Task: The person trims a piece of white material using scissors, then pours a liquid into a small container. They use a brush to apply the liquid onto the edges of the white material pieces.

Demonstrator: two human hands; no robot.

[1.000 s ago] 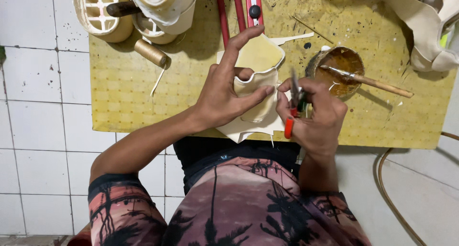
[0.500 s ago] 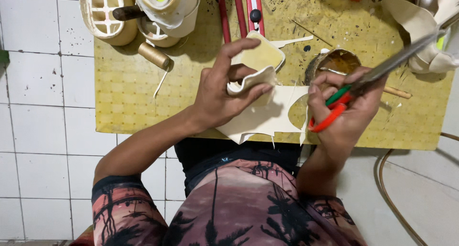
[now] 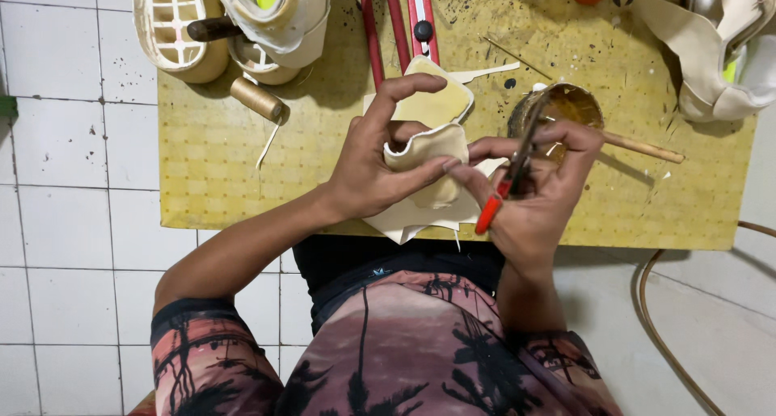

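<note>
Head view over a yellow perforated surface [image 3: 242, 141]. The left hand [image 3: 372, 169] is curled, thumb and fingers pinching a folded cream piece [image 3: 428, 145] of soft sheet material, held above a larger flat cream sheet [image 3: 412, 218] at the near edge of the surface. The right hand [image 3: 537, 198], touching the piece at the fingertips, is closed around red-handled scissors [image 3: 505, 181]; the blades angle up and away from the hand, and whether they are parted cannot be told. Just beyond the right hand stands a round brown pot [image 3: 570, 105] with a wooden stick [image 3: 643, 147] resting in it and pointing right. Beyond the left hand lie red and white long-handled tools [image 3: 396, 24], side by side. Farther left of the left hand lie an upturned shoe sole [image 3: 174, 24] with a grid pattern, a cream shoe upper [image 3: 279, 20], and a small brown cylinder [image 3: 257, 98]. Well to the right of the right hand lies more cream shoe material [image 3: 711, 44]. No labels or signs can be made out. White floor tiles [image 3: 65, 181] lie left of the surface.
</note>
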